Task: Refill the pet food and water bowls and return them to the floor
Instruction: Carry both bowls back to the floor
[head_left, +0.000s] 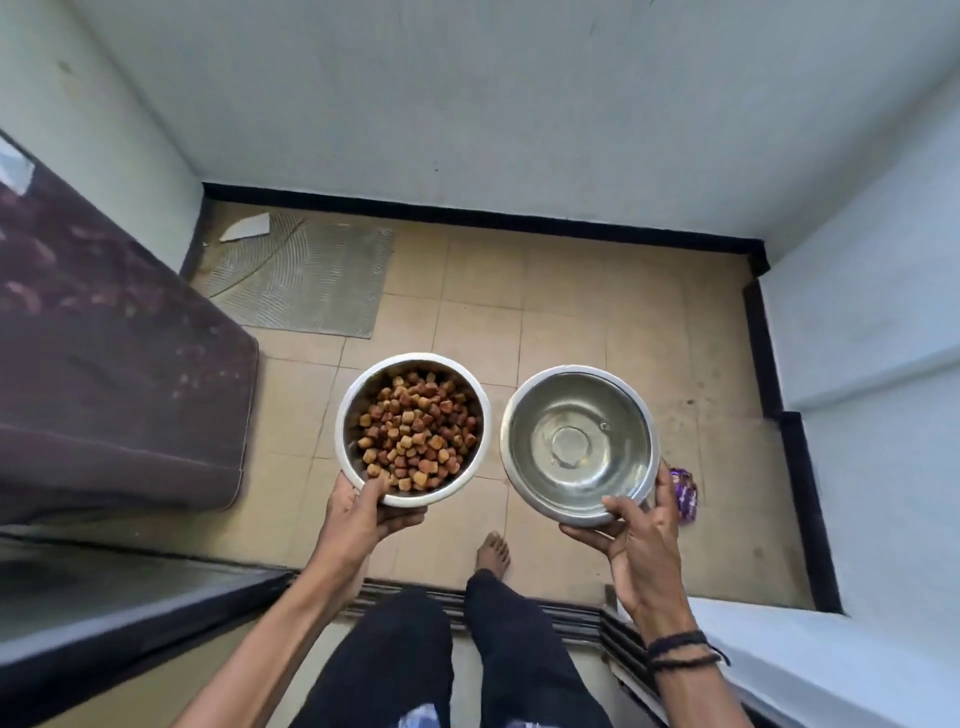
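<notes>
I hold two steel bowls above a tiled floor (571, 312). My left hand (358, 519) grips the near rim of the food bowl (347, 415), which is heaped with brown kibble (415, 431). My right hand (639, 540) grips the near rim of the water bowl (524, 400), thumb inside the rim; it holds clear water. Both bowls are level, side by side, a small gap between them.
A dark mattress (104, 338) lies at the left. A grey mat (306, 275) sits in the far left corner with a white scrap (244, 228). A purple wrapper (685, 493) lies on the floor at the right. Walls with black skirting enclose the space. My foot (493, 551) stands below the bowls.
</notes>
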